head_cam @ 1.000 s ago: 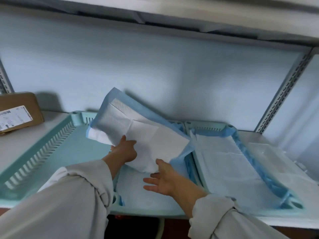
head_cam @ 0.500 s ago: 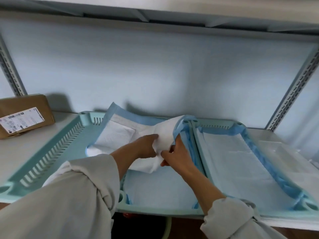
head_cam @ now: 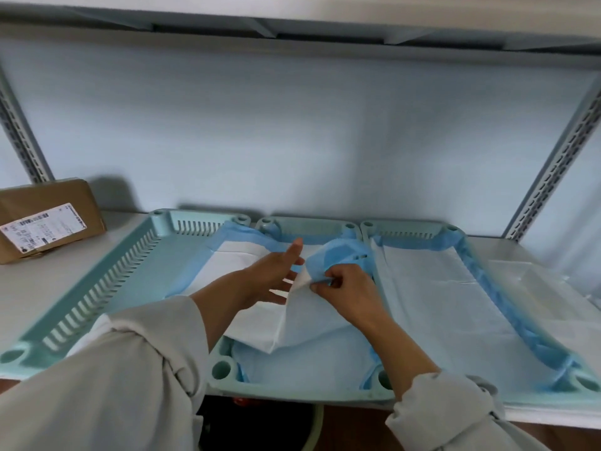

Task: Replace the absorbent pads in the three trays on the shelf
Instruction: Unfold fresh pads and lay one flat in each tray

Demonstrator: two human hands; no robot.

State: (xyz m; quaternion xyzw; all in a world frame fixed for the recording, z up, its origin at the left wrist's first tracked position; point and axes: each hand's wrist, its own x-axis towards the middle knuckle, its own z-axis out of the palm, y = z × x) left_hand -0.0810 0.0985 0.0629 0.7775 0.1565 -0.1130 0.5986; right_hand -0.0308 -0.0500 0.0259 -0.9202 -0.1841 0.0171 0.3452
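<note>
R hand (head_cam: 349,289) pinches a folded corner of the pad (head_cam: 257,327), grip tight on the blue-backed flap over the middle tray (head_cam: 224,369). L hand (head_cam: 274,276) w/ fingers spread, flat on the pad's white side; pad drapes toward the left tray (head_cam: 97,288).

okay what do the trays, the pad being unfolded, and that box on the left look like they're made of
Trays: likely moulded plastic, matte mint green, with slotted walls and rounded corners.
Pad: seemingly soft nonwoven or paper, white face, blue backing, creasing where the right hand pinches it.
Box: brown cardboard, matte, with a printed label.
</note>
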